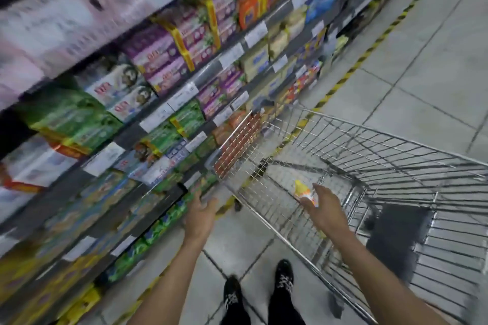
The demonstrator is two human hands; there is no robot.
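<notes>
Supermarket aisle from the head camera, looking down along your two bare arms; the whole frame is smeared by motion.

Your right hand (327, 212) is closed on a small packet (303, 189), yellow at the top and orange and white lower down. It is pinched between thumb and fingers so that it sticks out past the fingertips. The packet sits over the open basket of a wire cart (396, 152), just inside the near rim, which suggests you are holding it there to drop it in.

Your left hand (200, 215) is stretched forward, well to the left of the right one. It is up against the near corner of the cart and the edge of a low shelf. It may be curled on a pale box or on the cart's corner, but the blur hides the fingers and I cannot tell whether it grips anything.

Left of that hand rise the shelves (124, 137), stacked tight with boxes (163, 58) in purple, green, white and orange, faces turned outward for browsing. White price tags (182, 97) line each shelf edge. No brand, label or price can be read, either on the packet or on the shelves.

Beyond both hands, yellow-and-black tape (369, 47) runs along the tiled floor at the foot of the shelving. Below your wrists stand your black shoes (284, 276).
</notes>
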